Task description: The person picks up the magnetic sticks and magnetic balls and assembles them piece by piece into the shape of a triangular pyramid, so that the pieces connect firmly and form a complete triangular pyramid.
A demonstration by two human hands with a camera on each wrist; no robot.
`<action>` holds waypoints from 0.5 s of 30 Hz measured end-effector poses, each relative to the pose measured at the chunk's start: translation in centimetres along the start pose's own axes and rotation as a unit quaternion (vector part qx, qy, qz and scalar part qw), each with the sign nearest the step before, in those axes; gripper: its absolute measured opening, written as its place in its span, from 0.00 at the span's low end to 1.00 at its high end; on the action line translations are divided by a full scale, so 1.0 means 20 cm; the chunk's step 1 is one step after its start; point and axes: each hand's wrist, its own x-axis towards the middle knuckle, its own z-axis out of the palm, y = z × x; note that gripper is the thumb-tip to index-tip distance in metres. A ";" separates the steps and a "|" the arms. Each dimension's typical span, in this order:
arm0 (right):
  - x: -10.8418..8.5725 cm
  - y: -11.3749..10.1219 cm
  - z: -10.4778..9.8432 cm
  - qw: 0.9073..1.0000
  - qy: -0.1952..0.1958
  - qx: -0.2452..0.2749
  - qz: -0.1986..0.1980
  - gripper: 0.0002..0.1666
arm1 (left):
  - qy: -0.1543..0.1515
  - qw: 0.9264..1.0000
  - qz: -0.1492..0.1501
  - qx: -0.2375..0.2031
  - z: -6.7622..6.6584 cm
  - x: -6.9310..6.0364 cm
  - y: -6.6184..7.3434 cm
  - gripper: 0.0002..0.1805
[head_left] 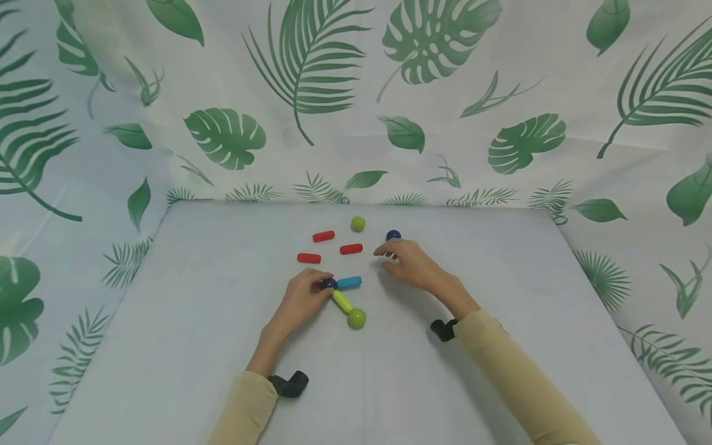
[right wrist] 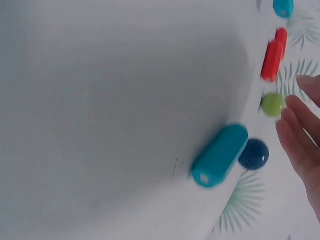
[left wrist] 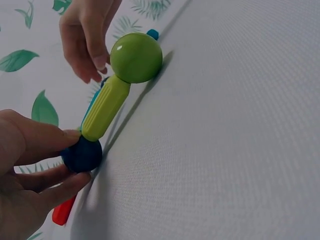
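My left hand [head_left: 300, 300] pinches a dark blue ball [left wrist: 82, 156] between thumb and fingers. From that ball run a blue stick [head_left: 350, 282] and a yellow-green stick [head_left: 342, 301], whose other end bears a green ball [head_left: 357, 318]. My right hand [head_left: 414, 266] hovers above the table with loosely bent fingers and nothing in them. Just beyond its fingers sits a second dark blue ball [head_left: 394, 235]. The right wrist view shows a teal stick [right wrist: 220, 156] near that ball; in the head view the hand hides it.
Three red sticks, the farthest [head_left: 323, 236], another [head_left: 351, 248] and the nearest [head_left: 308, 258], lie beyond my left hand. Another green ball [head_left: 358, 224] stands behind them. A leaf-patterned cloth [head_left: 334, 167] hangs at the back and sides of the white table [head_left: 167, 346].
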 end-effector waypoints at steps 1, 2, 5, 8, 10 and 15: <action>0.00 0.01 -0.01 1.000 0.006 -0.001 -0.002 0.16 | 0.001 1.000 0.001 0.001 0.00 0.00 0.00 0.19; 0.01 0.03 -0.02 1.000 0.011 -0.001 -0.004 0.16 | 0.002 1.000 0.002 0.001 0.00 0.00 0.00 0.19; 0.01 0.08 -0.04 1.000 0.026 -0.003 -0.008 0.15 | 0.003 1.000 0.002 -0.001 0.00 0.00 -0.01 0.19; 0.02 0.12 -0.05 0.999 0.035 0.001 0.002 0.15 | 0.004 1.000 0.002 -0.002 0.00 0.00 -0.01 0.19; 0.03 0.14 -0.06 0.999 0.044 0.000 0.012 0.14 | 0.004 1.000 0.002 -0.003 0.00 0.00 -0.02 0.19; 0.05 0.18 -0.08 0.997 0.074 -0.004 0.036 0.16 | 0.002 1.000 0.004 -0.003 0.00 0.00 -0.02 0.19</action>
